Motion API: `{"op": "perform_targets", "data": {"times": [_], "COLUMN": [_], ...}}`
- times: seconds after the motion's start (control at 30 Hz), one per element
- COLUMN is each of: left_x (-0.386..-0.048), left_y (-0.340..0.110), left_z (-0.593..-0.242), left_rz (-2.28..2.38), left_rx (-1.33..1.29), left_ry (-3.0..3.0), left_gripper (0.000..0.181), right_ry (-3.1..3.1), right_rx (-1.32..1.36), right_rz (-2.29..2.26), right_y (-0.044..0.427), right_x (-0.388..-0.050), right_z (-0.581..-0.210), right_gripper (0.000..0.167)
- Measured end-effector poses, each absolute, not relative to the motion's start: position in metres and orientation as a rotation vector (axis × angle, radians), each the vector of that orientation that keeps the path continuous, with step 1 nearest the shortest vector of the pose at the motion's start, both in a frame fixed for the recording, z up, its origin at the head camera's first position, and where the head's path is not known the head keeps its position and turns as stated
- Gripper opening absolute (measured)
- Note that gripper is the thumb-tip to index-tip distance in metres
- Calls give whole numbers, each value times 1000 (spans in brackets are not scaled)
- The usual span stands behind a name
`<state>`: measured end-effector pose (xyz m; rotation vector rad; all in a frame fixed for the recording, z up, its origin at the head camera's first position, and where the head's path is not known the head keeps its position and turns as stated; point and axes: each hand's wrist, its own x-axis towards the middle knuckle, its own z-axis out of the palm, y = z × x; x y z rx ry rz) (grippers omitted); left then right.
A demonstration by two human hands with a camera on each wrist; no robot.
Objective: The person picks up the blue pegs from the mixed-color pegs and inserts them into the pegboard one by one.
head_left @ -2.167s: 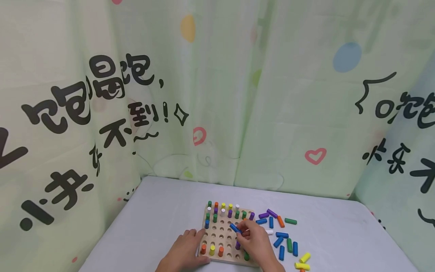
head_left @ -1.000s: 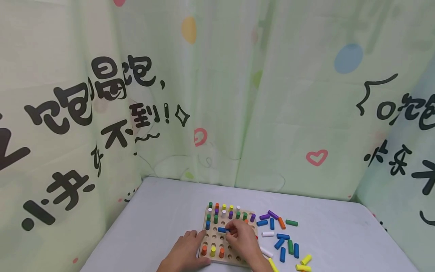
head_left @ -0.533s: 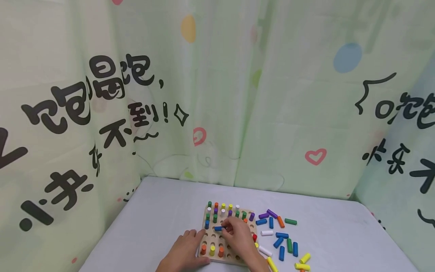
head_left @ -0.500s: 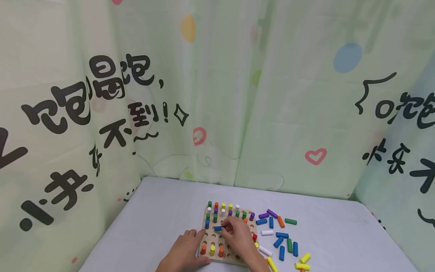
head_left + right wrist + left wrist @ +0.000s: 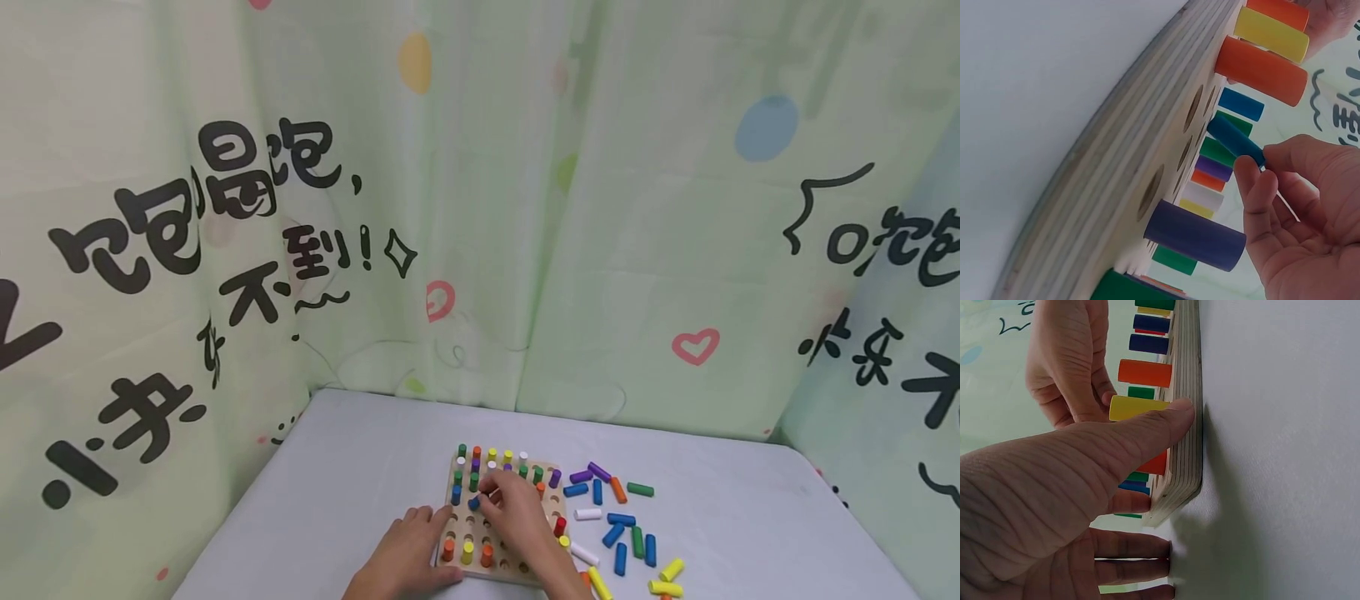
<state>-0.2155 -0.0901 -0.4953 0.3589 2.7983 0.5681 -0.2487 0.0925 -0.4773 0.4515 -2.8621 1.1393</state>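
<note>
In the head view, see the blue peg (image 5: pixel 474 503) pinched between thumb and finger of the right hand (image 5: pixel 513 510), over the wooden pegboard (image 5: pixel 478 528) and just beside a standing blue peg (image 5: pixel 456 495). Notice only its end past the fingertips, with the rest covered, like part of the board beneath the hand. Find the left hand (image 5: pixel 405 550) at the board's near left corner, and an orange peg (image 5: pixel 666 597) cut off by the lower edge.

In the left wrist view, find the left thumb on the board's edge, partly covering a yellow peg (image 5: pixel 1132 409), with other fingers straight. Cannot make out the held peg here.

In the right wrist view, see it slanting from thumb and finger toward the board. Cannot tell whether its far end sits in a hole. Note a green peg (image 5: pixel 1122 289) cropped at the bottom.
</note>
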Motion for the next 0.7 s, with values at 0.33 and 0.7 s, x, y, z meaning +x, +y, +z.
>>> {"op": "perform_targets", "data": {"times": [0.33, 0.7], "left_x": [-217, -218], "left_y": [-92, -90], "left_z": [-497, -497], "left_rz": [566, 545], "left_rx": [372, 357], "left_ry": [2795, 2800], "left_gripper": [76, 76], "right_ry": [-2858, -2867], "right_rx": [442, 404], "right_rz": [1170, 1218], "right_y": [87, 86], "right_x": [-253, -251], "right_z": [-477, -484], "right_gripper": [7, 12]}}
